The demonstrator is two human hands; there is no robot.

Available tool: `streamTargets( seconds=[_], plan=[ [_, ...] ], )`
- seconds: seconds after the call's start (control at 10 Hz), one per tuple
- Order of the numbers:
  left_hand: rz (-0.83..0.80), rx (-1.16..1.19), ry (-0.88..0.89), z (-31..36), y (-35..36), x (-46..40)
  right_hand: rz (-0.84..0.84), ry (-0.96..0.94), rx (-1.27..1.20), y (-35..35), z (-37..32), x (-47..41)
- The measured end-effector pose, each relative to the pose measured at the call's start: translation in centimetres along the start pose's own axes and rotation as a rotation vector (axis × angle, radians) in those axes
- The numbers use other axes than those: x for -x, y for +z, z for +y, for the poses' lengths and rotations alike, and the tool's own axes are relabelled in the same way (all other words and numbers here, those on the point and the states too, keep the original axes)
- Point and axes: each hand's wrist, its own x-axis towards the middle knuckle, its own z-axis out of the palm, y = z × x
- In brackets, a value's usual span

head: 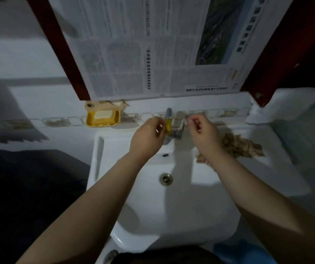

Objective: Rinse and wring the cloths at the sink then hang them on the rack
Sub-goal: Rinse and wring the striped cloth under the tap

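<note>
Head view, newspaper (152,44) print illegible, sink (171,206)

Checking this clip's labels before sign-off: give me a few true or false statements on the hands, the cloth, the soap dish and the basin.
1. Both hands are raised near the tap, the left hand on one side and the right hand on the other. True.
2. The right hand is wringing the tan cloth. False: the tan cloth lies on the sink's right ledge, and neither hand grips it.
3. The yellow soap dish holds a pale bar of soap. True.
4. The basin is full of water. False: the basin looks empty, with the drain uncovered.
5. A newspaper hangs above the sink. True.
</note>
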Motion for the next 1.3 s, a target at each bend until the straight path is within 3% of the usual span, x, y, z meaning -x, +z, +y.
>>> streamTargets(
  seconds=[0.2,0.4,0.5,0.6,0.7,0.8,0.9,1.0,1.1,1.2,1.3],
  plan=[
    [0.137,0.112,-0.183,-0.1,2.6,1.9,-0.331,0.508,0.118,-0.6,9.7,-0.6],
    [0.021,0.120,-0.369,-0.8,5.5,2.8,-0.305,0.572,0.304,-0.3,16.0,-2.2],
    [-0.039,0.137,-0.403,-1.2,6.9,3.2,-0.378,0.518,0.558,-1.1,15.8,-2.4],
    [-0.090,0.150,-0.429,-1.5,7.9,3.2,-0.228,0.528,0.558,-1.1,17.1,-1.8],
    [-0.127,0.146,-0.476,-1.8,8.8,3.0,-0.051,0.403,0.498,-1.7,17.6,-1.4],
    [-0.150,0.231,-0.522,-2.2,9.7,2.8,0.137,0.303,0.176,-3.0,14.7,-0.9],
    [-0.224,0.467,-0.523,-1.5,10.3,2.6,0.107,0.289,-0.254,-3.5,10.1,-0.3],
    [-0.421,0.728,-0.676,-0.9,10.9,2.6,-0.065,0.306,-0.526,-2.0,6.6,0.3],
    [-0.506,1.250,-0.996,-1.3,11.6,2.7,-0.323,0.321,-0.592,0.8,5.0,1.4],
    [-0.340,1.539,-1.107,-2.1,11.6,3.2,-0.607,0.290,-0.234,3.9,6.0,2.4],
    [-0.159,1.513,-1.153,-3.3,11.5,3.9,-0.376,0.332,-0.062,4.8,7.0,0.0]
  ],
)
